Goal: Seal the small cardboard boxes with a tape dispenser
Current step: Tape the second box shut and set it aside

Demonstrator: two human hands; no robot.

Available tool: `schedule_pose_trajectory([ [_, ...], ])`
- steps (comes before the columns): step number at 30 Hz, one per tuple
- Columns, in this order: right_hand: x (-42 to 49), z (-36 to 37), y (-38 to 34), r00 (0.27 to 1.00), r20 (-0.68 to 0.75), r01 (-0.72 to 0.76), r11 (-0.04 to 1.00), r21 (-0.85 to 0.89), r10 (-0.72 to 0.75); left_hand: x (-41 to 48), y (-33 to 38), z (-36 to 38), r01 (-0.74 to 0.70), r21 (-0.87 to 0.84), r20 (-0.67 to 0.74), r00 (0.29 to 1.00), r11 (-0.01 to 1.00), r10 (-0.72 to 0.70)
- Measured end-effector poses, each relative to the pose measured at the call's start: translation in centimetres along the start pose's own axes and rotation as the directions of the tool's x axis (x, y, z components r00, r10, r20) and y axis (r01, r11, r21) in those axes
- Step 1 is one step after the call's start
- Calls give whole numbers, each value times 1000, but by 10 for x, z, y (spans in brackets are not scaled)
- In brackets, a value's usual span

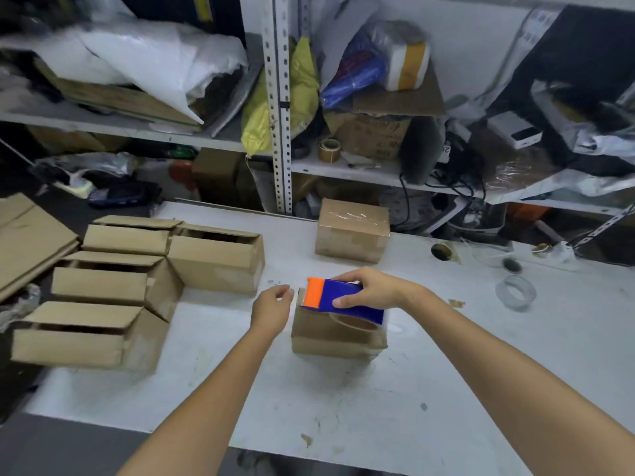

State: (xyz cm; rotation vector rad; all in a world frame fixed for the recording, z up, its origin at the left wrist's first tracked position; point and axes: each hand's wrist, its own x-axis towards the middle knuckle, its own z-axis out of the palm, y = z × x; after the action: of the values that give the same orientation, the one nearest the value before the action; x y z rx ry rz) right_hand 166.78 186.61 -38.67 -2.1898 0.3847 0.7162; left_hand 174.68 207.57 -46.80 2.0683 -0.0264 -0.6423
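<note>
We grip the blue-and-orange plastic tape dispenser (327, 294) with our right hand (372, 289) atop the small brown cardboard box (326, 342), poised to tape; left hand (273, 304), loosely curled (holding nothing), hovers beside it, likely to steady.

- Near box (330, 338): brown, closed, mid-worktop (240, 372).
- Dispenser (343, 298): blue, orange front, tape roll underneath, resting atop it.
- Taped box (352, 230): sealed, behind.
- 4 open boxes (216, 262): clustered left, flaps raised.

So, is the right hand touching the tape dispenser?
Touching. The head view shows the right hand gripping the tape dispenser, thumb on its near side.
</note>
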Motion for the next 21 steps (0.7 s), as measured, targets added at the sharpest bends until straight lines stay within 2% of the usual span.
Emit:
schedule_pose_trajectory([
  [1, 2, -1, -2, 1000, 9, -3, 1000, -20, 3, 0, 4, -5, -5, -51, -3, 1000, 999, 5],
  [2, 4, -2, -3, 1000, 15, -3, 999, -41, 3, -1, 9, -8, 25, -118, 51, 999, 993, -19],
  [4, 6, -2, -7, 1000, 23, 6, 997, -83, -4, -8, 20, -14, 138, -206, 248, 965, 969, -84],
  [6, 8, -4, -10, 999, 39, 8, 994, -109, -4, -10, 24, -17, 188, -248, 359, 929, 950, -90],
  [12, 6, -10, -16, 998, 62, 18, 989, -147, -9, -8, 20, -28, 290, -393, 429, 897, 873, -105],
  [16, 8, -8, -18, 998, 65, 31, 981, -192, -19, -4, 16, -24, 245, -316, 418, 903, 917, -98],
  [21, 9, -5, -26, 998, 63, 33, 958, -284, -15, 4, 8, -15, 123, -223, 197, 977, 967, -79],
])
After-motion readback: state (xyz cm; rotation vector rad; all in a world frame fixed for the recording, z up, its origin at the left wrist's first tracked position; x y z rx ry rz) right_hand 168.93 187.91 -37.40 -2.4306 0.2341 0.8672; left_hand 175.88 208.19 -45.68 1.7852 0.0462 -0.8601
